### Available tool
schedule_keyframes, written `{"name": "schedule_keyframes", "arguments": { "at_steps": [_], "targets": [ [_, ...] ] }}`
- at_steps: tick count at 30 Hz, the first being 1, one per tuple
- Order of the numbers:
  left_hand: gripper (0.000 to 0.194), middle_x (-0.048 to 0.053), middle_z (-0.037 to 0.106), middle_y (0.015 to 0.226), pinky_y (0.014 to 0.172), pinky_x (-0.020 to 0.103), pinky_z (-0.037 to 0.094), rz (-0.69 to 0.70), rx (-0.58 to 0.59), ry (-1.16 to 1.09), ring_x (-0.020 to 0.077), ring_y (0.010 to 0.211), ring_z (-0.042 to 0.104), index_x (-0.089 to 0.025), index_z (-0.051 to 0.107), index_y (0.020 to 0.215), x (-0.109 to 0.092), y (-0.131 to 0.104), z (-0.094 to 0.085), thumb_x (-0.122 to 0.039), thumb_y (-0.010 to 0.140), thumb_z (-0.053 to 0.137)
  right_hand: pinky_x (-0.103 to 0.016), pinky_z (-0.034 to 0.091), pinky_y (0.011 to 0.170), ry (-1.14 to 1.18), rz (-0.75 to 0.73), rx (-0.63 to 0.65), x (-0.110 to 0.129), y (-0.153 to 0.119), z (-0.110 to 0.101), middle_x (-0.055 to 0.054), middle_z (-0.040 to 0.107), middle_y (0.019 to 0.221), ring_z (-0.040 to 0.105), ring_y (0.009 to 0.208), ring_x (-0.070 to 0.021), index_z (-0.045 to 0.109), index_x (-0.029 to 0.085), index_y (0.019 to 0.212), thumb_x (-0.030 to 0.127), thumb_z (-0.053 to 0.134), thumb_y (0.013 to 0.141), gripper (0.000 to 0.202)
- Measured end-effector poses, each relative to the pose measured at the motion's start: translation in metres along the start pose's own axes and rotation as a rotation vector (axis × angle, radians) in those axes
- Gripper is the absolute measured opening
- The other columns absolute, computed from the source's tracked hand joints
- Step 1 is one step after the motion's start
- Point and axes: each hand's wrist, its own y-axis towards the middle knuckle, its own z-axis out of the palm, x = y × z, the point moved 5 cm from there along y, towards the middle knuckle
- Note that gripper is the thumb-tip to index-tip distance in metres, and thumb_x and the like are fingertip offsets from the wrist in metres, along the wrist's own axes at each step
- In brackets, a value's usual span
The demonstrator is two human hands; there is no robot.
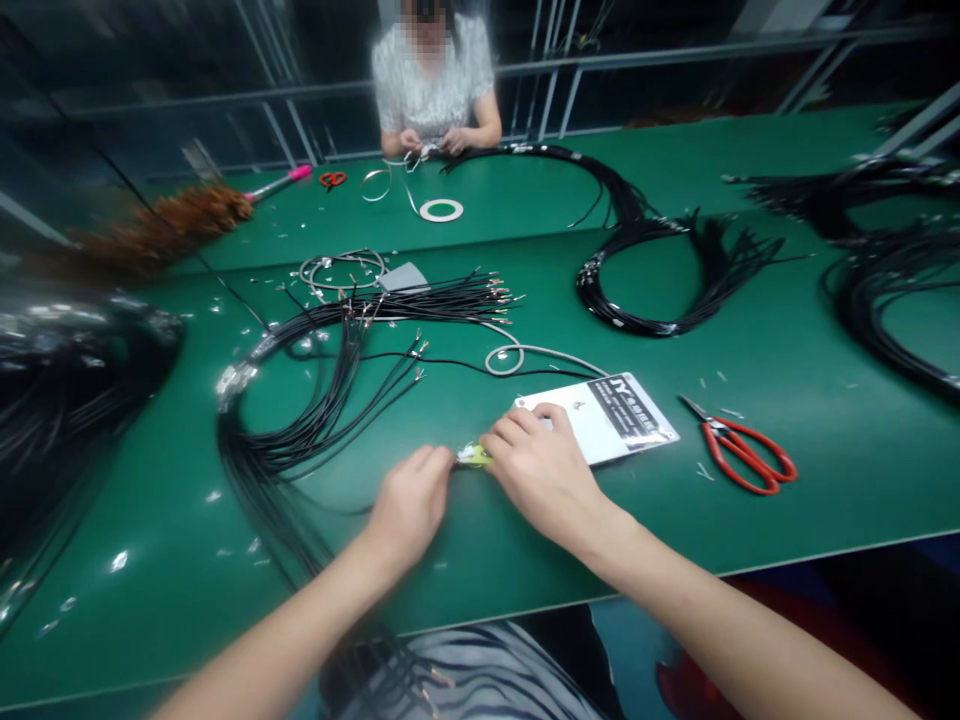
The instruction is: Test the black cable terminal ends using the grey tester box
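Near the table's front edge my left hand (pixel 411 500) is closed, its fingertips pinching a thin dark cable by its end. My right hand (pixel 536 465) is closed round a small yellow-green piece (pixel 474 456) that shows between the two hands; most of it is hidden by the fingers. Right beside my right hand lies a white device with a printed label (pixel 637 412), partly under the fingers. A bundle of black cables (pixel 300 440) curves on the table to the left of my hands, its stripped ends fanned out.
Red-handled scissors (pixel 742 455) lie right of the device. Coiled black cables (pixel 637 320) rest farther back, with more bundles at both sides. Across the green table (pixel 517 235) a person (pixel 435 80) handles cables near a tape roll (pixel 441 210). A brown duster (pixel 180 225) lies back left.
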Motion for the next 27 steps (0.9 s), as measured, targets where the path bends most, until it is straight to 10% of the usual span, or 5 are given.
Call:
{"name": "schedule_keyframes", "arguments": {
  "at_steps": [10,27],
  "targets": [
    [0.019,0.006,0.066,0.091,0.076,0.028,0.048,-0.005,-0.023,-0.085,0.0178,0.082,0.063,-0.019,0.059,0.093,0.004,-0.003,0.001,-0.017,0.1,0.041,-0.042,0.038,0.095,0.241,0.309,-0.529,-0.033,-0.083,-0.039,-0.007,0.072,0.115,0.06,0.112,-0.0245,0.06,0.021,0.105,0.013,0.057,0.092,0.016],
    [0.02,0.001,0.061,0.071,0.064,0.024,0.043,-0.13,-0.181,-0.222,0.0152,0.066,0.058,-0.018,0.062,0.081,0.018,-0.016,-0.023,-0.02,0.095,0.048,-0.048,0.041,0.096,0.192,0.219,-0.655,-0.023,-0.113,-0.005,-0.007,0.072,0.116,0.059,0.114,-0.0285,0.062,0.022,0.103,0.007,0.061,0.086,0.023]
  ]
}}
